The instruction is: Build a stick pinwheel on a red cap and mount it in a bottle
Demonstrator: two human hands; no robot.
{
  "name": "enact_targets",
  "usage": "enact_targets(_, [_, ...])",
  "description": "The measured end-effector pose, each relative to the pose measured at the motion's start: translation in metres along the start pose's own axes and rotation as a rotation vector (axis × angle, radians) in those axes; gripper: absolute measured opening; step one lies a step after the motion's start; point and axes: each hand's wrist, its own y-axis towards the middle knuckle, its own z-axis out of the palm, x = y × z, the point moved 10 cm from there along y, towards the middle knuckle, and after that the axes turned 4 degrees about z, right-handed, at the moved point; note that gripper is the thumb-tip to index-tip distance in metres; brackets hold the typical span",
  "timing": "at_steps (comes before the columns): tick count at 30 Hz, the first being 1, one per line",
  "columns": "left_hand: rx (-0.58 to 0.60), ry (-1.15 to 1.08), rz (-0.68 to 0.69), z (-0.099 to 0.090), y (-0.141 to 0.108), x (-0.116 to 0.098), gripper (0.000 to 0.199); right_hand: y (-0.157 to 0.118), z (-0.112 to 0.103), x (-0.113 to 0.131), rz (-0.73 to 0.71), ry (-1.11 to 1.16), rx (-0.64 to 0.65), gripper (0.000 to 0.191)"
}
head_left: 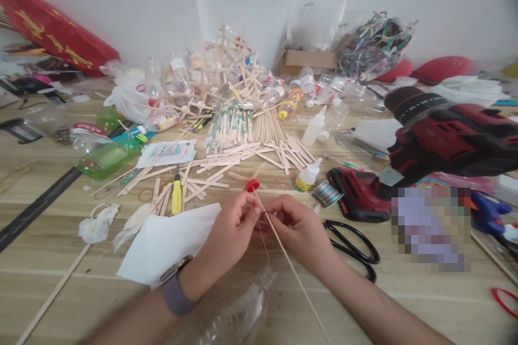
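Note:
My left hand (pixel 237 226), with a watch on its wrist, has its fingertips pinched together just below a red bottle cap (pixel 252 185). A long thin wooden stick (pixel 297 275) runs from the cap down toward the front edge of the view, passing between my hands. My right hand (pixel 297 226) is closed too, its fingers curled beside the stick; what it pinches is too small to make out. A thin string (pixel 264 240) hangs below the fingers toward a clear plastic bottle (pixel 243 310) lying under my wrists.
Black-handled scissors (pixel 356 248) lie right of my right hand, near a red and black drill (pixel 449 135). White paper (pixel 170 242) lies at left. Behind are a glue bottle (pixel 308 175), a yellow screwdriver (pixel 177 197), craft sticks (pixel 210 183) and a green bottle (pixel 109 157).

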Motion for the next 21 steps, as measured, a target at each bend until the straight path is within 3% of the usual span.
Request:
enact_targets(5, [-0.067,0.251,-0.052,-0.013,-0.001,-0.003,0.016,0.004,0.002,-0.007,0.104,0.062,0.081,0.015])
enact_targets(11, [0.067,-0.205,-0.37,0.001,-0.005,0.024,0.016,0.002,0.024,-0.013,0.252,0.214,0.302,0.024])
enact_targets(17, [0.109,-0.199,-0.448,0.005,-0.009,0.029,0.017,0.002,0.021,-0.019,0.283,0.182,0.298,0.015])
enact_targets(21, [0.1,-0.04,-0.423,0.002,-0.009,0.027,0.016,0.005,0.016,-0.018,0.22,0.064,0.271,0.007])
